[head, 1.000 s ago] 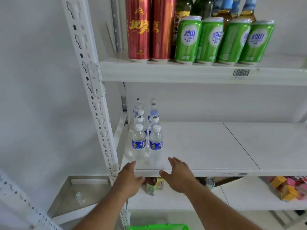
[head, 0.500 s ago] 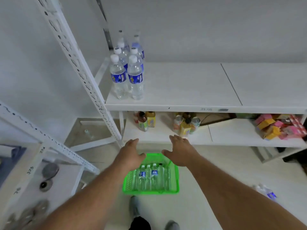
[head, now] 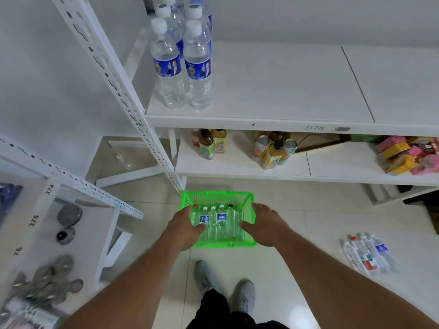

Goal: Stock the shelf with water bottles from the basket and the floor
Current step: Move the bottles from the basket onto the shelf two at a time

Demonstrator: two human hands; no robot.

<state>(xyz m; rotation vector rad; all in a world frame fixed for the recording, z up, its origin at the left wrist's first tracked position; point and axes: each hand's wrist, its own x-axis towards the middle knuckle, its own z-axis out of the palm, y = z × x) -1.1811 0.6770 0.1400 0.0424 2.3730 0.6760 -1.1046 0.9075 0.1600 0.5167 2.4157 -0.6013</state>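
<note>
Much bare shelf (head: 273, 86) is left beside the standing bottles (head: 183, 65). Both spread, empty hands, left hand (head: 184, 230) and right hand (head: 266, 225), are held over the basket (head: 213, 197).

1. The left hand (head: 187, 230) covers the basket's (head: 217, 198) nine o'clock side; its fingers are unseen.
2. Rear shelf bottles (head: 198, 10) are cropped at twelve o'clock.
3. Coin-like discs (head: 47, 281) at eight o'clock are blurred.

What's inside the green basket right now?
The green basket holds clear water bottles lying side by side, two with blue labels. The left hand and right hand cover both ends, so the count is unclear.
</note>
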